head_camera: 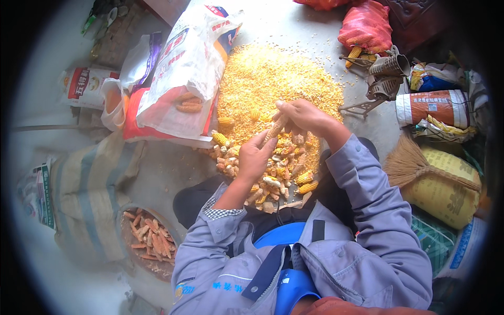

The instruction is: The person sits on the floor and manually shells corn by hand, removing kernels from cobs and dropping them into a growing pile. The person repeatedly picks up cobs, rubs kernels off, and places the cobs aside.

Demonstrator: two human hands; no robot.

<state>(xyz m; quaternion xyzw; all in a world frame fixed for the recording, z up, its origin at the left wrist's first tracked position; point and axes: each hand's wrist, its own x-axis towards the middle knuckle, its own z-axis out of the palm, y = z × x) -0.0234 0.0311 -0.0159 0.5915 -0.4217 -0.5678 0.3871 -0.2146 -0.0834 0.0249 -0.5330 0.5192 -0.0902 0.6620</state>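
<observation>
Between my two hands is a corn cob (277, 128) that looks mostly stripped of kernels. My left hand (254, 155) grips its lower end, thumb laid along it. Around its upper end curls my right hand (301, 116); the fingertips there are partly hidden. Beneath both hands spreads a wide heap of loose yellow kernels (275, 75). Closer to my lap lies a pile of cobs and cob pieces (281, 169), some bare and some still bearing kernels. Two kernelled ears (307, 187) rest at that pile's right edge.
White woven sacks (177, 75), one holding cobs, stand left of the heap. A round basin (126, 232) contains bare cobs. On the right are a metal hand-cranked corn sheller (384, 78), a red mesh bag of ears (366, 27), a straw broom (409, 163) and filled sacks (445, 189).
</observation>
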